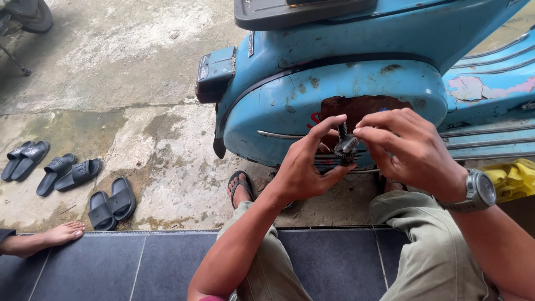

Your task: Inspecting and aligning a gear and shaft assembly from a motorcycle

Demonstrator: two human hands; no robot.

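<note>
My left hand (304, 167) holds a small dark metal gear on a threaded shaft (345, 146), gripping it from the left and from below. The fingertips of my right hand (409, 150) pinch the top of the shaft from the right. A silver wristwatch (479, 191) is on my right wrist. I sit on a dark tiled step (111, 265) with my knees apart, and both hands are raised in front of a worn light-blue scooter (345, 78).
Three pairs of dark slide sandals (67, 173) lie on the stained concrete at left. Another person's bare foot (58, 234) rests on the step's edge at far left. A yellow cloth (512, 178) lies at right. My sandalled foot (241, 188) is beside the scooter.
</note>
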